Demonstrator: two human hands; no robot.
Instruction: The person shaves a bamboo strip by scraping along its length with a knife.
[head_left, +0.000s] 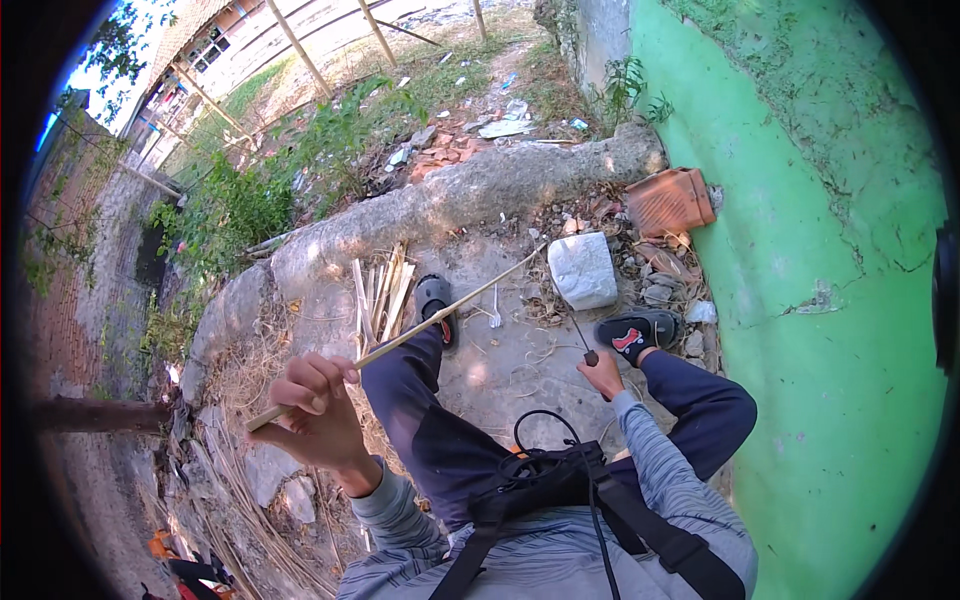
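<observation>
My left hand is raised at the left, its fingers wrapped round one end of a long, thin bamboo stick. The stick slants away to the right, and its far tip comes close to the white stone block. Low between my knees and the block, my right hand grips the dark handle of a knife. Its narrow blade points away from me along the block's left side. Whether the blade touches the block or the stick, I cannot tell. Split bamboo strips lie in a pile beside my left shoe.
A green wall rises close on the right. Orange roof tiles and rubble lie at its foot. A low stone ledge curves across in front. Long thin strips are spread at the lower left. A white plastic fork lies between my feet.
</observation>
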